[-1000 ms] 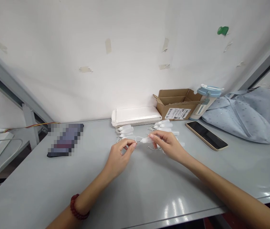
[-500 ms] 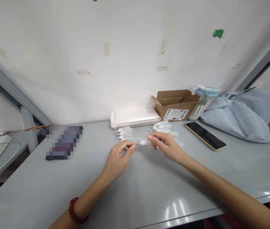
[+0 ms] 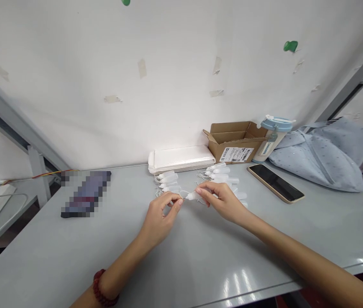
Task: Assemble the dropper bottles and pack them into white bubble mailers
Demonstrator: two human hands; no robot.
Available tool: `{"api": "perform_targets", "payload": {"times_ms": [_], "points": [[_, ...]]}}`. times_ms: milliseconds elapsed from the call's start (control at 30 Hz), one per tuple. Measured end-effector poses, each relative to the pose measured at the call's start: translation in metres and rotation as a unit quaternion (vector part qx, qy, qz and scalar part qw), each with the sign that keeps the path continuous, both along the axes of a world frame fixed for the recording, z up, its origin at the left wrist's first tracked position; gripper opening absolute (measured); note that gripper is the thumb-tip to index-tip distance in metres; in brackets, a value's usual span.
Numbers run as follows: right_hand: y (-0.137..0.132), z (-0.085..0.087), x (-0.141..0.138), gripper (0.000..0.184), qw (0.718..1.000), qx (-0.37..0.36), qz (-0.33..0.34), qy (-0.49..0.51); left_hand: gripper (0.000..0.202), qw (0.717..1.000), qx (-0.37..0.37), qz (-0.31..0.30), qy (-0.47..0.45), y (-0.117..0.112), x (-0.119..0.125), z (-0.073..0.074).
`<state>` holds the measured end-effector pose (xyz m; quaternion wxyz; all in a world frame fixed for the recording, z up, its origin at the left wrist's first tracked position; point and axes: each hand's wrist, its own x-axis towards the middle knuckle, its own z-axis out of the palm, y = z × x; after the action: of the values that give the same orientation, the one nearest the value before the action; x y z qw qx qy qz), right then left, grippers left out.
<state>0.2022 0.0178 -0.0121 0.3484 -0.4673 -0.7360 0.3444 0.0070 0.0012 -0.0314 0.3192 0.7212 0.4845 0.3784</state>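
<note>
Between thumb and fingers of my right hand [image 3: 224, 202] is a small translucent squeeze bottle [image 3: 191, 196], its narrow tip pointing left. A thin white loop of cord or tether [image 3: 183, 193] curves above that tip. My left hand [image 3: 159, 217] is closed in a pinch right at the bottle's tip, where a thin dark sliver shows; what the fingertips hold is too small to make out. Behind my left hand lie several similar small bottles [image 3: 170, 181] with white loops. Another group of small bottles [image 3: 221, 170] lies behind my right hand, partly covered by it.
Against the wall rest a flat white box [image 3: 181, 157], an open cardboard box [image 3: 233, 141], a blue-lidded cup [image 3: 273, 137] and a pale blue fabric bag [image 3: 316, 160]. A phone [image 3: 276, 183] lies on the right of the grey table [image 3: 226, 256]. A blurred dark object [image 3: 87, 194] lies left.
Both hands and the bottle have shifted only slightly, a little lower in view. The bottle stays in my right hand and my left fingers stay pinched at its tip.
</note>
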Motion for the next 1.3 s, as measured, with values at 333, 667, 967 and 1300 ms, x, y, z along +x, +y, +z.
{"api": "perform_targets", "payload": {"times_ms": [333, 667, 967, 1300], "points": [[-0.004, -0.003, -0.002, 0.028, 1.000, 0.001, 0.011, -0.014, 0.017, 1.000, 0.010, -0.003, 0.011, -0.004, 0.002, 0.001], [-0.004, -0.004, -0.004, 0.029, 0.999, -0.021, 0.025, 0.001, 0.015, 0.999, 0.030, -0.008, 0.013, -0.003, 0.004, 0.001], [-0.001, -0.002, -0.003, 0.047, 0.997, -0.059, -0.001, 0.050, 0.009, 0.999, 0.021, 0.016, 0.036, -0.001, 0.002, 0.006], [-0.006, -0.006, -0.005, 0.037, 0.999, -0.036, -0.008, 0.016, 0.015, 0.999, -0.035, 0.002, 0.008, -0.007, 0.002, 0.005]]}}
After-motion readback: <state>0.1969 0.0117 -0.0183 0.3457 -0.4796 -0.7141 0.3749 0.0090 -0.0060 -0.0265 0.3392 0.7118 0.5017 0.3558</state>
